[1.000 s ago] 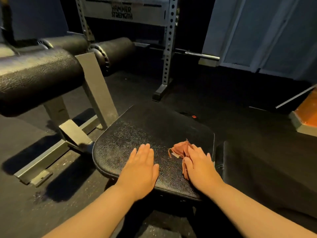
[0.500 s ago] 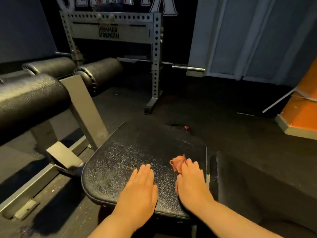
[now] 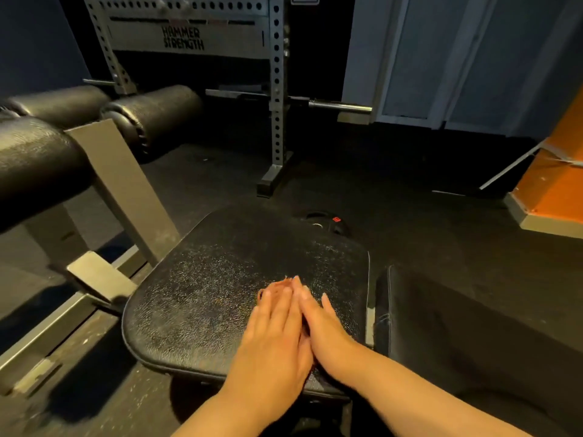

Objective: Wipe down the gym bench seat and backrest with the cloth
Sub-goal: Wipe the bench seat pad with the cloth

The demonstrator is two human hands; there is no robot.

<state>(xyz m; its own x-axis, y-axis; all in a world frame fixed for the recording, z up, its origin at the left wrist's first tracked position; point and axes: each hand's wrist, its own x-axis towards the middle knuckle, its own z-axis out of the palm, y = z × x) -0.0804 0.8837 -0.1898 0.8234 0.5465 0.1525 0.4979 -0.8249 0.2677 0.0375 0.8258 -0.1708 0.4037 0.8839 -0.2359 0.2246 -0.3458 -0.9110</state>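
Pinning a balled-up reddish cloth (image 3: 277, 283) on the seat pad (image 3: 220, 279) under flat, straight-fingered left hand (image 3: 271, 339) and right hand (image 3: 329, 337), not gripped, so could squirt out mid-wipe.

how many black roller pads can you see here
3. The near roller is at the left edge, the far roller lies behind it, and the right roller sits beside that one, near the rack. More may be cut off at left.

Bare forearms, bare left hand (image 3: 272, 345) and right hand (image 3: 329, 337).
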